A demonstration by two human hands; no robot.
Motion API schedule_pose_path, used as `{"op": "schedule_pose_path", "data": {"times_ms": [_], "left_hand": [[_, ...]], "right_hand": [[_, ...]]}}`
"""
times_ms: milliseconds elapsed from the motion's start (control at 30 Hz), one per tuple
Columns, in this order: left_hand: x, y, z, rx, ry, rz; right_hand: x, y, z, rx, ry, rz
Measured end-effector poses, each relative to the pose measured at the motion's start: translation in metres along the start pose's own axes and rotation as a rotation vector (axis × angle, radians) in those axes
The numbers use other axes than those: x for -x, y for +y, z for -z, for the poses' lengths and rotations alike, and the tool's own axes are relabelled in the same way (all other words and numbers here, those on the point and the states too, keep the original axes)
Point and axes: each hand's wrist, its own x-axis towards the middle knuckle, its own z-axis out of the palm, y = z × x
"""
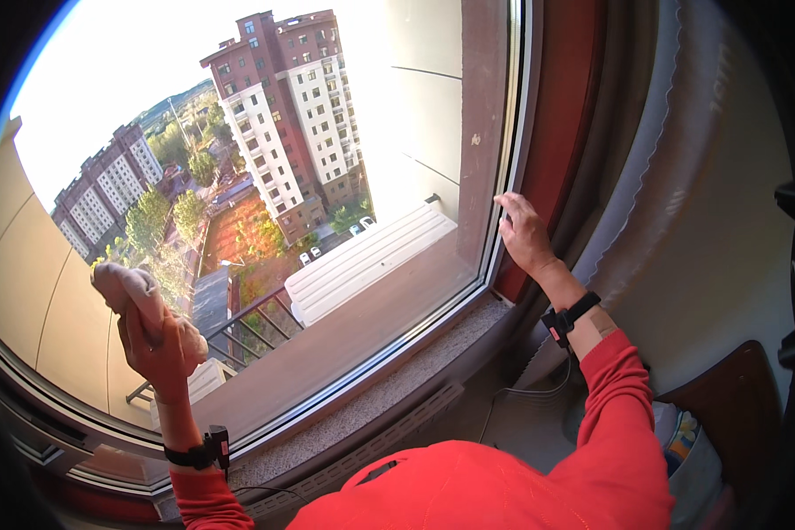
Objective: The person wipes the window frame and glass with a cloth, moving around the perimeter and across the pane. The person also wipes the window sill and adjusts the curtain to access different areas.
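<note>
Raised before the window glass at the left, my left hand [156,351] grips a crumpled light cloth [136,291], which sticks out above and beside the fingers. On the right, my right hand [527,232] is spread with nothing in it, its fingertips at the window frame [503,192]; whether they press on it cannot be told. The large window pane [384,344] spans the space between my hands. Both wrists wear black straps with small devices and cables.
A speckled stone sill [371,391] runs below the window, with a slotted vent strip [371,450] beside it. Sheer curtains [609,232] hang at the right, near a brown chair back or board [735,397]. Outside are an air-conditioner unit [371,265], a metal railing [258,324] and tall buildings [291,119] far below.
</note>
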Motion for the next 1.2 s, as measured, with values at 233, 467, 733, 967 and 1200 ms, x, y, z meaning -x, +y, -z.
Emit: {"op": "schedule_pose_path", "data": {"times_ms": [233, 467, 733, 967, 1200], "left_hand": [[-0.066, 0.058, -0.046, -0.062, 0.16, -0.317], [-0.089, 0.11, -0.069, -0.018, 0.125, -0.424], [-0.014, 0.123, -0.078, -0.073, -0.153, -0.463], [-0.004, 0.106, -0.065, -0.022, -0.201, -0.502], [-0.008, 0.109, -0.064, 0.004, -0.14, -0.521]], "right_hand": [[-0.091, 0.073, 0.025, 0.303, 0.401, 0.096], [-0.175, 0.123, 0.067, 0.679, 0.519, 0.249], [-0.199, 0.165, 0.057, 0.72, 0.393, 0.418], [-0.22, 0.187, 0.041, 0.673, 0.362, 0.442], [-0.247, 0.193, 0.045, 0.437, 0.203, 0.262]]}}
